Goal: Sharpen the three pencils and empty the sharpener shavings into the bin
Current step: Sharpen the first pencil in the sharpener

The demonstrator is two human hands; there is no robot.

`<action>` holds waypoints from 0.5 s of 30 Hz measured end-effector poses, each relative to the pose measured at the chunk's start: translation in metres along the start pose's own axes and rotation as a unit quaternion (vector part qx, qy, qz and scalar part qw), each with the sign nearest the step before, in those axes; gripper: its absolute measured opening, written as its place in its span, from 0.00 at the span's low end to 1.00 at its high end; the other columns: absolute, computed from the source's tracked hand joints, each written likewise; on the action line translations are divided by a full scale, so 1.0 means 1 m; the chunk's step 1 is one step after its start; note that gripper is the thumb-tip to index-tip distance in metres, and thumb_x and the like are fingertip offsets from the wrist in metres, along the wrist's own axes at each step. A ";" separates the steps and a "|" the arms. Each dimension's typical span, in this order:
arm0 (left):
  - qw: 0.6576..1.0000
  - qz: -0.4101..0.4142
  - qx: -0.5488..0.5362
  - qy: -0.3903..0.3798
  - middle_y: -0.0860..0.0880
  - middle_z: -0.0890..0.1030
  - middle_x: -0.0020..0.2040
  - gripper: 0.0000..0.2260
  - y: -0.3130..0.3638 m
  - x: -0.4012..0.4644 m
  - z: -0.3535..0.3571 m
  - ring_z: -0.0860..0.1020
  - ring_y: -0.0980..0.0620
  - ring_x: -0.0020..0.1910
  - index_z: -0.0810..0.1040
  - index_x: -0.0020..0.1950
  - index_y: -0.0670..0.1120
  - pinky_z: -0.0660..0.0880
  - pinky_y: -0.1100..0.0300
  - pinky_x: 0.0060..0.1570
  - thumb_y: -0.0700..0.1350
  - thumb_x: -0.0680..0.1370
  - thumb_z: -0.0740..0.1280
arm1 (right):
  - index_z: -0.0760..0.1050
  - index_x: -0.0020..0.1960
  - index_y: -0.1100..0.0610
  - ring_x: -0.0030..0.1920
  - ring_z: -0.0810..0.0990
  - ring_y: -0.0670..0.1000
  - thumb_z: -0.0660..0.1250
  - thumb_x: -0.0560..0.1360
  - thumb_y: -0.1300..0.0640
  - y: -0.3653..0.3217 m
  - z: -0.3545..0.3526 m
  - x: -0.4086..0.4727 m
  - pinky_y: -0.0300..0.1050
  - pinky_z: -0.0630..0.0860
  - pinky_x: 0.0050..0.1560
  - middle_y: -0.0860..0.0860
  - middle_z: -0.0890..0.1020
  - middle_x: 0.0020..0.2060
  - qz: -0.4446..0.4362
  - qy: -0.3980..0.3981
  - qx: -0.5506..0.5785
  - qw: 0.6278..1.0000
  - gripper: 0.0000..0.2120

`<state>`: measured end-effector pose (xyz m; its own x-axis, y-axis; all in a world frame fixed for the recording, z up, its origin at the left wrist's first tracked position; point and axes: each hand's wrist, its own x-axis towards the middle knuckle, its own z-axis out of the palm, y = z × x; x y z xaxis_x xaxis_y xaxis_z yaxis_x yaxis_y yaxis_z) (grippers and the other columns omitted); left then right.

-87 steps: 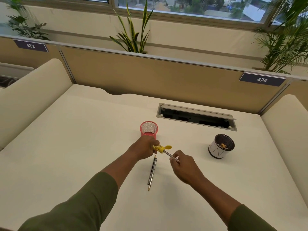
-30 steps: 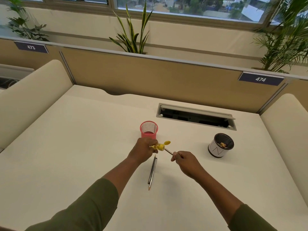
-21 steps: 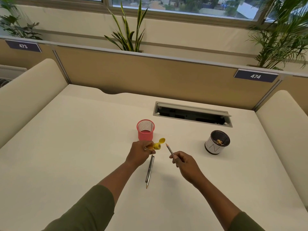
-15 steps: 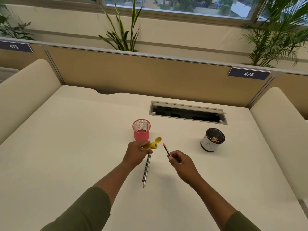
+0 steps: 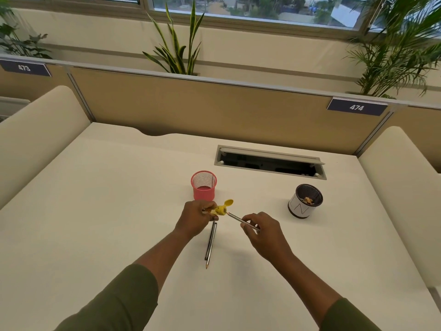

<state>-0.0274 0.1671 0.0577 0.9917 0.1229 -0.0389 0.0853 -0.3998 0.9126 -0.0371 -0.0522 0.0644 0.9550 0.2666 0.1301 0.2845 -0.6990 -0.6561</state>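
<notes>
pencil (image 5: 235, 217) tip hidden inside sharpener (image 5: 222, 209), both sleeves cut off

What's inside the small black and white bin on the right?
The bin holds a small clump of tan pencil shavings on its dark bottom. Its near wall hides part of the floor.

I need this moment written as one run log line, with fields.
left hand: holds yellow sharpener | right hand: pinches pencil, tip at sharpener | desk: pencils lying | bin: shavings inside

Three pencils (image 5: 211, 243), one yellow sharpener (image 5: 220, 209), one pink mesh cup (image 5: 204, 188), one dark bin (image 5: 304, 201), two hands (image 5: 194, 218).
</notes>
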 end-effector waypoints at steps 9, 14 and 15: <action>0.996 0.032 0.062 -0.064 0.45 0.80 0.42 0.11 0.002 0.003 -0.001 0.80 0.57 0.35 0.83 0.46 0.39 0.81 0.62 0.39 0.27 0.70 0.68 | 0.78 0.55 0.59 0.37 0.74 0.51 0.66 0.76 0.59 0.000 -0.002 0.010 0.44 0.75 0.35 0.52 0.76 0.40 -0.197 0.002 -0.171 0.965 0.09; 0.990 0.059 0.102 -0.080 0.38 0.82 0.43 0.09 0.002 0.009 -0.006 0.83 0.46 0.39 0.83 0.45 0.38 0.83 0.52 0.43 0.28 0.70 0.68 | 0.74 0.44 0.59 0.32 0.68 0.53 0.60 0.79 0.59 0.008 -0.008 0.020 0.48 0.68 0.29 0.53 0.71 0.34 -0.293 -0.018 -0.297 0.909 0.08; 0.988 0.063 0.111 -0.083 0.37 0.82 0.43 0.09 0.002 0.010 -0.006 0.83 0.45 0.39 0.83 0.45 0.37 0.83 0.51 0.43 0.28 0.70 0.67 | 0.74 0.43 0.60 0.31 0.67 0.54 0.60 0.79 0.58 0.007 -0.009 0.021 0.47 0.66 0.29 0.53 0.71 0.33 -0.303 -0.019 -0.305 0.903 0.09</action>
<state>-0.0183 0.1732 0.0619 0.9964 -0.0841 -0.0129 -0.0397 -0.5941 0.8034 -0.0140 -0.0570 0.0692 0.6086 0.7369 0.2942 0.7578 -0.6497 0.0600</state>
